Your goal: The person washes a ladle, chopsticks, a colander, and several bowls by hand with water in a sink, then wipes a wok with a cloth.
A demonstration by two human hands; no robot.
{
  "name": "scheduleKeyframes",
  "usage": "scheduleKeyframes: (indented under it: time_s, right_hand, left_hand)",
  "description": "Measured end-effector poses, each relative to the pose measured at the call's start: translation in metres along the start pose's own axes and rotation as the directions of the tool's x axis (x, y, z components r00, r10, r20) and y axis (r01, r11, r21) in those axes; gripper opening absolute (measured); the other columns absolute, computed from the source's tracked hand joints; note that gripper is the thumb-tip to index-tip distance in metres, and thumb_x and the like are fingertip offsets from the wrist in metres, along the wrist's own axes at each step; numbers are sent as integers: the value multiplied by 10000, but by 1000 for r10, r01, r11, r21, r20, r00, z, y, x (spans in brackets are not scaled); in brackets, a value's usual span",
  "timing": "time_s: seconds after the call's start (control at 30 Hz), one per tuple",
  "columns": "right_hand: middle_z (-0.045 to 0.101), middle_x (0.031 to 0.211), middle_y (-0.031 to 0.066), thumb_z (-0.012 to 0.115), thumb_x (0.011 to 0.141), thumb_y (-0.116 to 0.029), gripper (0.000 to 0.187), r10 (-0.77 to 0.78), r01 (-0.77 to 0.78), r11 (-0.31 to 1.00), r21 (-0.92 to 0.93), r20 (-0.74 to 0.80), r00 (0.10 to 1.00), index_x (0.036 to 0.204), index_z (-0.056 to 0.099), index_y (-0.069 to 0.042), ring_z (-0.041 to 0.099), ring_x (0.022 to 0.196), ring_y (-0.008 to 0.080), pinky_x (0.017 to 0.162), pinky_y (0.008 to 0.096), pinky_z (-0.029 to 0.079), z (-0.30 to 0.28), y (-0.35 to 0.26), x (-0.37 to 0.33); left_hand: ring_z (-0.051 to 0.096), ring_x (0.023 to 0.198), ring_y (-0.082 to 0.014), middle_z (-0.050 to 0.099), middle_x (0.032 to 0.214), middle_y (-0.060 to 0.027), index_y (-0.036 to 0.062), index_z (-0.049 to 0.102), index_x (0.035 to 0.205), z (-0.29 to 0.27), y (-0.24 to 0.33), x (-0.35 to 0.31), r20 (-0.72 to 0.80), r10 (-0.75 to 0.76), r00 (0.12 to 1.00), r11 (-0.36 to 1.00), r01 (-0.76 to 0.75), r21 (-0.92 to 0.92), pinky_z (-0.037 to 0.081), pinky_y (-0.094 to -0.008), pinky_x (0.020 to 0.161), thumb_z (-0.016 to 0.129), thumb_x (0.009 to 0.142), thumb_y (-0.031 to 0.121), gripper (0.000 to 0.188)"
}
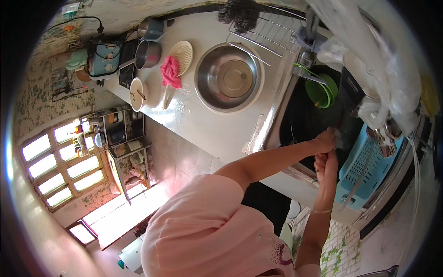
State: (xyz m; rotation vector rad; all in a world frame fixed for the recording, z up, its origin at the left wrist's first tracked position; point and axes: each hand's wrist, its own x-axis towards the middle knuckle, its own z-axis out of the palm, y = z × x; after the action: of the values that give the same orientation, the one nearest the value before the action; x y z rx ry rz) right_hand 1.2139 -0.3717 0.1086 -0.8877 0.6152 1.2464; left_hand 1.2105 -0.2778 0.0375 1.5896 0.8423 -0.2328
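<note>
Both of my hands are close together over the dark sink (295,117). My left hand (326,140) is closed, with a small pale, blurred patch at its far side that I cannot identify. Just below it, my right hand (325,164) is also curled shut and appears to touch the left one. What either hand grips is hidden by the fingers. Beyond them, a green plastic basket (318,92) sits in the sink under the metal faucet (305,60). To the right of my hands is a light blue plastic basket (364,171).
A steel basin (201,76) stands on the white counter (221,131), left of the sink. Further left are a strainer (184,51), a pink cloth (170,71), a white bowl (137,92) and a saucepan (148,54). Behind are a wire rack (277,30) and hanging plastic bags (392,60).
</note>
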Motion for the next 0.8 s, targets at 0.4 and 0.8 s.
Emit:
scheduleKeyframes:
  time_s: [0.4, 0.8]
  right_hand:
    - [263, 519, -50, 470, 944, -348, 261, -54, 51, 997, -55, -53, 997, 776, 473, -149, 183, 378, 40, 322, 200, 112, -8, -9, -39]
    - [281, 512, -53, 482, 938, -332, 232, -52, -8, 960, -279, -209, 976, 816, 465, -137, 185, 369, 45, 321, 213, 128, -3, 17, -54]
  left_hand:
    - [642, 734, -313, 642, 886, -197, 31, 604, 986, 26, 23, -17, 136, 8, 991, 999, -1, -47, 506, -382, 694, 499, 858, 254, 278]
    - [614, 704, -156, 607, 771, -85, 13, 596, 928, -293, 24, -181, 362, -63, 930, 895, 213, -392, 500, -311, 671, 483, 926, 284, 294]
